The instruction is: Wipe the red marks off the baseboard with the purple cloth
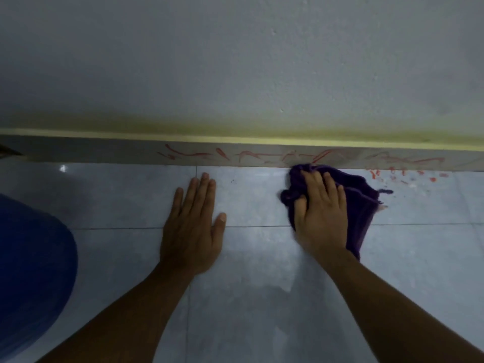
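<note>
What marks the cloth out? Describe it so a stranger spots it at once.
Start at the baseboard, the grey strip with red marks where wall meets tiled floor. Follow it right to the right hand, pressed on a crumpled bundle whose top edge reaches the strip's foot. That is the cloth: the only dark purple thing, unlike the left hand, flat on bare tile.

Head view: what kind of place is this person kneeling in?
Probably a room in a home, down where floor meets wall. Glossy pale floor tiles, a grey baseboard scrawled with red marks, and a plain painted wall above suggest it. Which room, I cannot tell.
</note>
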The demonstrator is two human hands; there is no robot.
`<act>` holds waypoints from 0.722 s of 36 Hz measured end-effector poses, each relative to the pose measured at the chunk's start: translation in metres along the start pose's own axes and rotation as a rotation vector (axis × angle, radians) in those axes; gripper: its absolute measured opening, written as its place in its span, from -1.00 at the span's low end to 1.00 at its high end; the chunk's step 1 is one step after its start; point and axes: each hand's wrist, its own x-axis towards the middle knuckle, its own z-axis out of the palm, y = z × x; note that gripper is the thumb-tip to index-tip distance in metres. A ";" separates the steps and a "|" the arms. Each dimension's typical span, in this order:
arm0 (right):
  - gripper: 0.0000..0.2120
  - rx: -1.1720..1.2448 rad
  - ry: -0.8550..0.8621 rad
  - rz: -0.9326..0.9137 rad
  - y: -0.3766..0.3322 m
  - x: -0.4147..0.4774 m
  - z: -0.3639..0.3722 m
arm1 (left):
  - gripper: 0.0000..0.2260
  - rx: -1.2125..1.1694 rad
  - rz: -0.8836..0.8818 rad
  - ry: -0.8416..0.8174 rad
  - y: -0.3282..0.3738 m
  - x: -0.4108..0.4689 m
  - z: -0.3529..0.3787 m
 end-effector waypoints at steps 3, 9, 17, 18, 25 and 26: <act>-0.46 0.004 0.016 0.042 -0.011 -0.001 0.004 | -0.38 0.000 0.001 -0.011 -0.001 0.000 -0.001; -0.43 0.020 0.007 0.015 -0.007 -0.001 0.001 | -0.36 -0.023 0.019 -0.045 -0.004 0.001 -0.003; -0.40 0.030 0.010 0.053 -0.017 -0.008 0.002 | -0.34 0.026 -0.188 -0.008 -0.072 -0.042 -0.026; -0.39 0.023 0.011 0.065 -0.023 -0.013 0.004 | -0.33 0.028 -0.214 -0.009 -0.075 -0.047 -0.024; -0.42 0.047 -0.133 -0.202 -0.118 -0.047 0.024 | -0.34 0.015 -0.230 0.020 -0.075 -0.048 -0.018; -0.42 0.044 -0.155 -0.262 -0.135 -0.043 0.029 | -0.35 0.022 -0.233 0.018 -0.075 -0.048 -0.018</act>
